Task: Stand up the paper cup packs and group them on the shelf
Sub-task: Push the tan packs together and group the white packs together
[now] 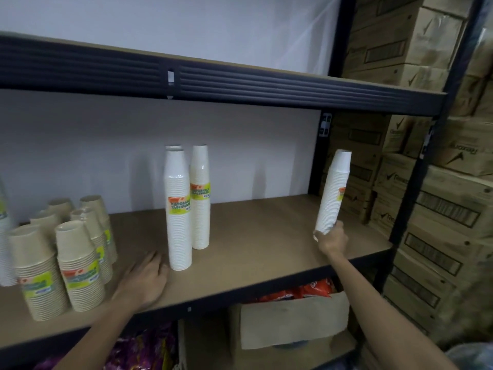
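My right hand [332, 240] has its grip wrapped low round a tall white cup pack [334, 190], tilted at the right end of the shelf [261, 231], left hand [145, 279] flat beside the standing white packs [186, 204] mid-shelf, and held that low, it could swing and bowl them over.

White wall [80, 145] behind black metal shelving [240, 86], stacked cardboard boxes [453, 209] at right.

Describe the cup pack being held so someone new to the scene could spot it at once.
Start at the middle wooden shelf and go to its right end, near the cardboard boxes. There the right hand grips the bottom of a tall white cup pack. Unlike the white packs standing mid-shelf, it leans and is held.
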`<state>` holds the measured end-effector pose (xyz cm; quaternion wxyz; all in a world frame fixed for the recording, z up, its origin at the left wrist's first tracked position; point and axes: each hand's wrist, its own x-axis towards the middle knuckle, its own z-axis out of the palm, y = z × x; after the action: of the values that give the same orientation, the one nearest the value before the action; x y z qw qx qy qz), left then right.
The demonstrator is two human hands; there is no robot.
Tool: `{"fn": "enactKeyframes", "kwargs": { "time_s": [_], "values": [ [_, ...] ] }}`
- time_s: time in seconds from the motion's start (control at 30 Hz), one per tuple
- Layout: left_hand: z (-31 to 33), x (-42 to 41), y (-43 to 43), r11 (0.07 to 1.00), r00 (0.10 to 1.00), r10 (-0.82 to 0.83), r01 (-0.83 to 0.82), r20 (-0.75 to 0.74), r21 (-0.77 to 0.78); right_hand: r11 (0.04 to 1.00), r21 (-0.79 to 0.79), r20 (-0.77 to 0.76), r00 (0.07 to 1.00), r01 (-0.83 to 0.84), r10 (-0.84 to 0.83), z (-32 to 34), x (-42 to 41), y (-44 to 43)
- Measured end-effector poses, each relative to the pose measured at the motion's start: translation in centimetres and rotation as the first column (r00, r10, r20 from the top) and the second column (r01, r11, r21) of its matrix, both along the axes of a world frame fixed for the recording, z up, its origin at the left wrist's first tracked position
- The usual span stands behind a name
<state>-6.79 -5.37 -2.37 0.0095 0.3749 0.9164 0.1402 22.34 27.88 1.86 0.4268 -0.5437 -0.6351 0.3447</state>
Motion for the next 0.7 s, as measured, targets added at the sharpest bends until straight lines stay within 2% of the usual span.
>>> {"fn": "enactKeyframes", "kwargs": {
  "time_s": [0.2,0.33,0.47,0.7],
  "values": [
    [-0.5,-0.7,0.0,1.0,1.0,0.009,-0.009,0.019,0.02,0.994,0.053,0.037,0.995,-0.096,0.094,-0.1,0.0,-0.9],
    [0.4,0.3,-0.1,1.0,1.0,0.015,-0.016,0.025,0.015,0.97,0.096,0.056,0.974,-0.225,0.22,-0.3,-1.4,-3.5],
    [1.2,1.3,-0.6,0.999,0.999,0.008,-0.01,0.049,0.049,0.915,0.115,0.078,0.922,-0.386,0.379,-0.5,-4.4,-8.6],
    [1.4,1.5,-0.7,0.999,1.0,0.0,-0.001,0.023,0.036,0.819,0.129,0.086,0.829,-0.559,0.553,-1.3,-10.2,-15.9]
  ]
}}
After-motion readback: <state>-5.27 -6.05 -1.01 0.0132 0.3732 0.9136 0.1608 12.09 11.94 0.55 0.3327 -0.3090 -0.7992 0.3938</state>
